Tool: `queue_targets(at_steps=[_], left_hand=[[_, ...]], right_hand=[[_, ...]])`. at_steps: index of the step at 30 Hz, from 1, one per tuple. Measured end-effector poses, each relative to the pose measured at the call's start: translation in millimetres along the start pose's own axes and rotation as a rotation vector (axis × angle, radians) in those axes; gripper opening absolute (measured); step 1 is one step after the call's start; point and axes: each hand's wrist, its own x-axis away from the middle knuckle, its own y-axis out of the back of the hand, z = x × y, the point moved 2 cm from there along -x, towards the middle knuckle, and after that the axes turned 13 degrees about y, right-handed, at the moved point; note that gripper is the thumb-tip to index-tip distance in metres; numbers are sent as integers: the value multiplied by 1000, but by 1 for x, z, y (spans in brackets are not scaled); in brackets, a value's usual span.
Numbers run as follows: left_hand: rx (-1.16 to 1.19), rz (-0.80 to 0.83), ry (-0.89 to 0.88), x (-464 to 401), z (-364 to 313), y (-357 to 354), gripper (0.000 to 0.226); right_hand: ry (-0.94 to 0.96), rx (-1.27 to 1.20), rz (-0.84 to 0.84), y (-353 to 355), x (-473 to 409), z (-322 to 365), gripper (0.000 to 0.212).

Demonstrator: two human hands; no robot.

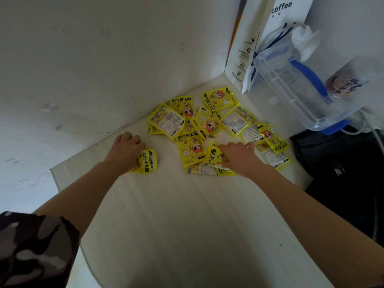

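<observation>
Early going, by the look of it. Clamped in the left hand (126, 150): a crumpled bunch of hand-warmer packets (146, 162), fingers curled tight round it, low over the bench (187, 215) and apart from the heap. Laid on a single packet (214, 152) at the near edge of the pile (205, 123): the right hand (239, 157), fingers spread or pinching, cannot tell which. Left to gather: nearly all of it, yellow packets strewn overlapping toward the corner, near the coffee bag (270, 38) and clear plastic jug (291, 90).
</observation>
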Motion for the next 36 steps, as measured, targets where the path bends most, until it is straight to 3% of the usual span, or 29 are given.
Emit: queue_targets(at_steps=[6,11,13,15,18,20,27,36], left_hand=[[143,110,131,23,-8,4,53],[603,187,457,57,-27,10,48],[815,201,545,75,-43,10,44],[1005,224,613,95,-60,6,45],[1259,252,720,125,-88,5,48],[1365,265,756,142,-106,7,48],[1460,228,746,179,-153,19,50],[1347,271,577,203,-171,6,47]], right_hand=[[2,-162,-102,-5,24,4,48],[-52,-547,-166,-9,54,17,68],[-70,-704,-217,-15,66,23,63],[-96,-791,-255,-20,78,30,62],[-156,-866,-265,-30,94,40,82],[-175,-896,-285,-36,105,47,83],[-251,-965,-331,-60,145,68,40],[-473,-1045,-455,-105,200,109,34]])
